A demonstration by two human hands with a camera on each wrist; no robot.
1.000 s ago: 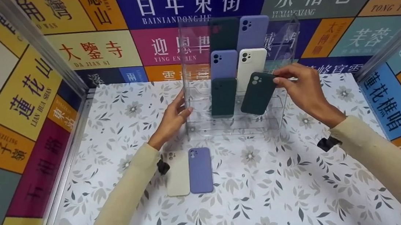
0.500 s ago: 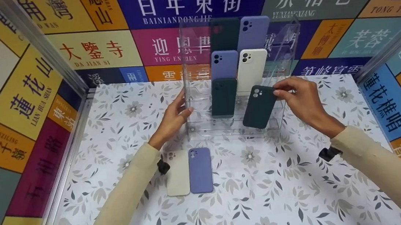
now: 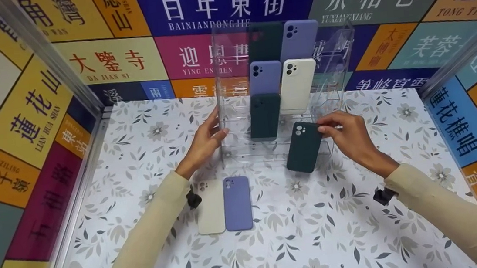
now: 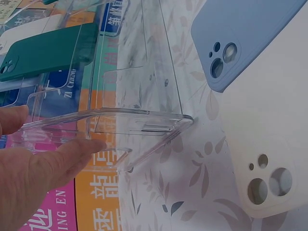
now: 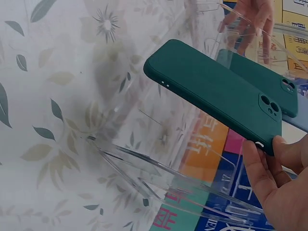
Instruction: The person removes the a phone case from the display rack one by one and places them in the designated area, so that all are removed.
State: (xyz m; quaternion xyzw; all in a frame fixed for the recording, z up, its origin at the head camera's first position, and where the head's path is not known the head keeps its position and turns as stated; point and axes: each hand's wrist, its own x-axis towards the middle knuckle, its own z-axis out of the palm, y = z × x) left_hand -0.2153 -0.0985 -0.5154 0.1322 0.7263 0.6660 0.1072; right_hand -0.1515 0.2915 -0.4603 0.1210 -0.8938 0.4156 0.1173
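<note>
Green phone case [image 3: 304, 147] hanging tilted at clear stand's [image 3: 237, 116] five o'clock | right hand [image 3: 355, 138] pinching just its one o'clock corner, risking swivel and drop | clear edges reading poorly, perhaps inviting snags | left hand [image 3: 202, 144] resting, fingers extended, at nine o'clock

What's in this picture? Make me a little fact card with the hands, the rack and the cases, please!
Right hand: pinches a green phone case near a corner
Left hand: touches the clear rack at its left side
Rack top: upper green case left, upper purple case right
Rack middle: middle purple case left, white case right
Rack bottom: lower green case left
Flowery tabletop: cream case and flat purple case, side by side
</note>
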